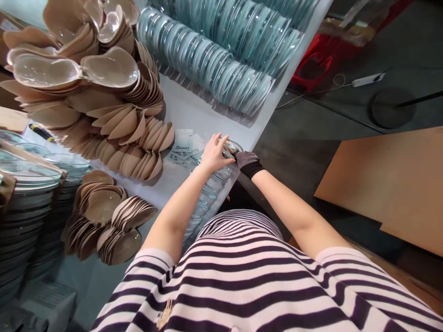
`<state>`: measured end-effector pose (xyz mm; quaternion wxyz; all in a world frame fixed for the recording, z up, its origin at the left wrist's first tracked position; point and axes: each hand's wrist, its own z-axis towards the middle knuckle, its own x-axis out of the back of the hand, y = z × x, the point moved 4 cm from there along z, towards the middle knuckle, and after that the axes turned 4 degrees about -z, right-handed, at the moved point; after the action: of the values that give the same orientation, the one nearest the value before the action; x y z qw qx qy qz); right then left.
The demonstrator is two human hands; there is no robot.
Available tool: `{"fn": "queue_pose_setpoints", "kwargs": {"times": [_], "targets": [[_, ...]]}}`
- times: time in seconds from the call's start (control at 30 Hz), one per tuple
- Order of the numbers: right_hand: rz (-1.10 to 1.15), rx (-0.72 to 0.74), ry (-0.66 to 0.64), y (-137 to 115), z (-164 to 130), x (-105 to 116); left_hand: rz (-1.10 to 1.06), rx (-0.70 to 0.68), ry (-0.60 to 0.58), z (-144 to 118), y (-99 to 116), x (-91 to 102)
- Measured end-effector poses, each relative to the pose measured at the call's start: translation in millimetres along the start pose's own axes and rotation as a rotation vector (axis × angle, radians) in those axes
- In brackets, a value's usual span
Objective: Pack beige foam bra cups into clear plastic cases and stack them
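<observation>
My left hand [215, 156] is bare, with fingers spread and thumb pointing toward the right hand. It is over the near end of a row of clear plastic shells [209, 190] at the table's edge. My right hand [247, 160], in a dotted dark glove, closes on the rim of the end clear plastic shell [233, 146]. Its fingertips are partly hidden. Left of my bare hand lie small printed cards [183, 148] marked "beauty". Beyond them, beige bra cups [133, 159] stand nested in rows and piles.
Long rows of clear plastic shells [207, 60] fill the far side of the white table [214, 117]. Tall stacks of clear shells [31, 203] stand at left. On the floor at right are a cardboard sheet [387, 180], a red stool [313, 64] and a power strip [368, 80].
</observation>
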<state>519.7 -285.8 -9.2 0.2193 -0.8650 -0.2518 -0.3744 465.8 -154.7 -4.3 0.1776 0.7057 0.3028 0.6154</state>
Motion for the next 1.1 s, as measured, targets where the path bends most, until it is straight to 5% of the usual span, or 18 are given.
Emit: {"fn": "queue_pose_setpoints", "kwargs": {"times": [0.27,0.37,0.6,0.7,0.9,1.0,1.1], "targets": [[0.333,-0.052,0.159,7.0,-21.0,24.2,-0.052,-0.021,0.009,2.2,-7.7,2.4],[0.263,-0.035,0.192,-0.5,-24.2,26.9,-0.058,-0.03,0.048,3.5,-4.1,2.5],[0.19,0.07,0.57,-2.0,-5.4,60.2,-0.064,0.076,0.199,0.6,10.7,-2.4],[0.212,0.214,0.432,-30.8,42.7,75.9,-0.287,0.14,0.352,-11.8,-10.0,13.1],[-0.035,0.227,0.064,-144.8,148.8,86.1,-0.545,0.451,0.563,-83.1,-75.5,41.1],[-0.24,0.229,-0.03,-185.7,168.4,81.2,-0.563,0.613,0.61,-124.6,-90.5,39.1],[-0.364,0.311,-0.119,-200.9,176.0,73.6,-0.577,0.744,0.683,-164.1,-101.2,37.8]]}}
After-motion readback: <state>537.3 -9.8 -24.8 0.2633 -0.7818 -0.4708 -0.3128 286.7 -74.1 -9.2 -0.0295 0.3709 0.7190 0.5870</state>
